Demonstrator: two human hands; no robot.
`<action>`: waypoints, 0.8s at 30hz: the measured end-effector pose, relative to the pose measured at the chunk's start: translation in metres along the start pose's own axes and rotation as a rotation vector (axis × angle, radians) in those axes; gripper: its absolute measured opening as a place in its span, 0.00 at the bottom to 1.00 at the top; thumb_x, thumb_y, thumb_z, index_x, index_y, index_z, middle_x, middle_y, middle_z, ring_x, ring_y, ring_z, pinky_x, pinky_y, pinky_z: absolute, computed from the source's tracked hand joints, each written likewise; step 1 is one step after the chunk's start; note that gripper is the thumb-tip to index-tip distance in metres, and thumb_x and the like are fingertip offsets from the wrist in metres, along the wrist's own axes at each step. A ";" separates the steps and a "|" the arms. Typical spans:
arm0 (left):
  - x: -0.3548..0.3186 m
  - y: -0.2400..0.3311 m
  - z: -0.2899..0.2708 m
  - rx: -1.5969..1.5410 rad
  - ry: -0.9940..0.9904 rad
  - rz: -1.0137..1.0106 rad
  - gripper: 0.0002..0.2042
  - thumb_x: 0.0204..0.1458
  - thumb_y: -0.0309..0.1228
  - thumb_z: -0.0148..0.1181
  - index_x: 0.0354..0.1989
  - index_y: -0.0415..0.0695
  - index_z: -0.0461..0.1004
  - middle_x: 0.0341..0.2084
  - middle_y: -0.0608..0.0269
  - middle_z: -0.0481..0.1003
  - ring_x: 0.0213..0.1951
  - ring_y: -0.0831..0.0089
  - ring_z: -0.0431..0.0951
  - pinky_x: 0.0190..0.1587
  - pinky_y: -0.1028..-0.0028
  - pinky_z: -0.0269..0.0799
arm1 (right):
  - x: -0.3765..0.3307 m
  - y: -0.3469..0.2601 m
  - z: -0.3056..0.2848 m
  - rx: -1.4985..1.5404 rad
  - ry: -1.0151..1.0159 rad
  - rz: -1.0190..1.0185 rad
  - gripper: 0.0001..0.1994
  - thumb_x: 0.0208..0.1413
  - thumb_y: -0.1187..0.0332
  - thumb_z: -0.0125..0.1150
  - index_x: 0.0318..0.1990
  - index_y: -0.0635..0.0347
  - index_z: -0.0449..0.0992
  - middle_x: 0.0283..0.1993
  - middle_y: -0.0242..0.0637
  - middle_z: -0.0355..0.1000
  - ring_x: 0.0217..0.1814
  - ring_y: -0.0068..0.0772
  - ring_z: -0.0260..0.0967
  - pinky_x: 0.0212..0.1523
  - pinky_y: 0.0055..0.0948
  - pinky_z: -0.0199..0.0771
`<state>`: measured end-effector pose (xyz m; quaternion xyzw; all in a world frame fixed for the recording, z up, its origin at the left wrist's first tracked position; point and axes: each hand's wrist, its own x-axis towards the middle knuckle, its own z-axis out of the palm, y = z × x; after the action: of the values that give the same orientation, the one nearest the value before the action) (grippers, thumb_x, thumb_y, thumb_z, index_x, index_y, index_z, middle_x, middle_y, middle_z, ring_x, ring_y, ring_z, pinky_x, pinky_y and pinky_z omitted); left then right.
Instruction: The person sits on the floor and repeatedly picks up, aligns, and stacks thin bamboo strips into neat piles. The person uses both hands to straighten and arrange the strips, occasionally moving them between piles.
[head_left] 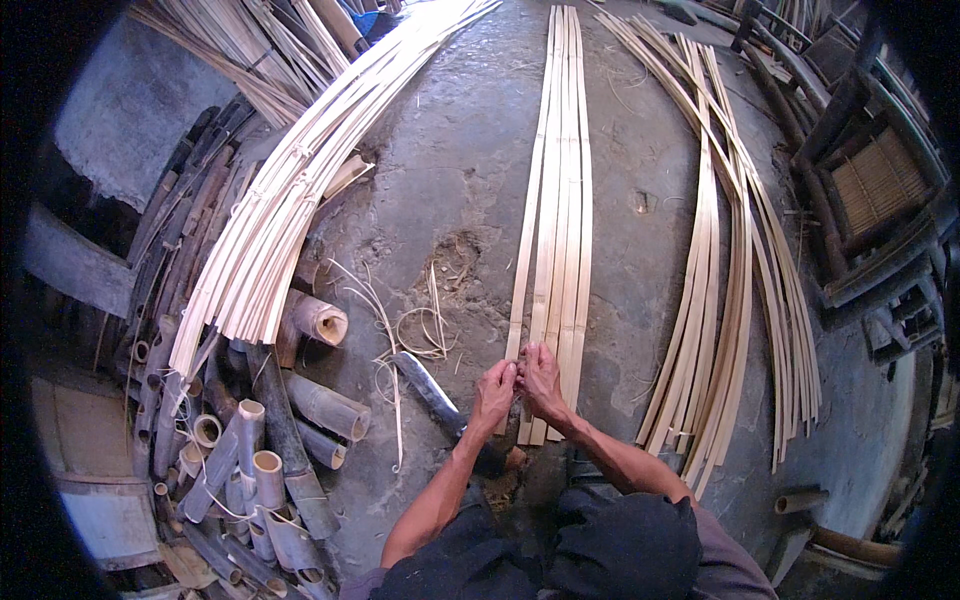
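Nearest to me, at six o'clock, I see dark clothing over the knees, with both forearms rising from it toward the centre. My left hand [493, 385] and right hand [541, 380] meet just below the middle, touching each other, their fingers pinched together on the near ends of the flat bamboo strips [556, 200]. I cannot tell which single strip the fingers have.

Those strips lie side by side on the grey concrete floor [450, 170] and run from my hands straight out toward twelve o'clock. Just beside my left hand, toward seven o'clock, a dark-handled knife [430, 392] lies on the floor, and past it a tangle of thin curled shavings [420, 330] sits apart from the strips.

At three to four o'clock a looser fan of long strips [730, 300] spreads out, well apart from the hands. At eight o'clock, cut bamboo tubes [270, 450] lie heaped, some with open round ends facing up. Above them, from nine toward eleven o'clock, a thick bundle of pale slats [300, 190] sweeps away in a curve, its near ends resting over the tubes. Far out at two o'clock stands a dark wooden frame with a woven panel [880, 180].
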<state>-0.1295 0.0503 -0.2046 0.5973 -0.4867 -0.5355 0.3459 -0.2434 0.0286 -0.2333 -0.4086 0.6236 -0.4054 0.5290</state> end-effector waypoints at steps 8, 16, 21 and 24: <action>-0.011 0.012 -0.001 0.109 -0.026 -0.042 0.16 0.63 0.37 0.47 0.45 0.36 0.74 0.30 0.51 0.78 0.33 0.68 0.78 0.36 0.68 0.73 | -0.021 0.016 0.002 0.041 -0.044 0.137 0.20 0.67 0.53 0.39 0.37 0.64 0.67 0.30 0.43 0.68 0.32 0.37 0.68 0.35 0.40 0.69; -0.006 -0.002 0.003 0.100 -0.004 0.065 0.17 0.62 0.38 0.47 0.47 0.36 0.73 0.35 0.48 0.78 0.38 0.65 0.78 0.42 0.67 0.72 | -0.021 0.055 0.011 -0.112 0.039 -0.044 0.16 0.69 0.56 0.40 0.38 0.61 0.66 0.25 0.29 0.62 0.26 0.20 0.59 0.24 0.26 0.63; -0.011 -0.015 0.002 0.097 0.014 0.063 0.17 0.61 0.37 0.48 0.50 0.36 0.73 0.36 0.47 0.78 0.39 0.63 0.79 0.42 0.67 0.73 | -0.032 0.050 0.010 -0.034 -0.042 0.101 0.20 0.67 0.53 0.39 0.40 0.64 0.67 0.31 0.47 0.68 0.36 0.42 0.67 0.39 0.41 0.67; -0.011 -0.013 0.006 0.088 0.022 0.068 0.17 0.61 0.36 0.49 0.52 0.37 0.72 0.36 0.47 0.78 0.38 0.62 0.79 0.42 0.67 0.73 | -0.035 0.049 0.009 -0.004 -0.030 0.093 0.20 0.67 0.54 0.39 0.40 0.64 0.67 0.31 0.46 0.67 0.35 0.41 0.66 0.38 0.41 0.67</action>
<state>-0.1323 0.0655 -0.2144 0.6008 -0.5258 -0.4952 0.3427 -0.2352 0.0778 -0.2690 -0.3863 0.6349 -0.3730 0.5555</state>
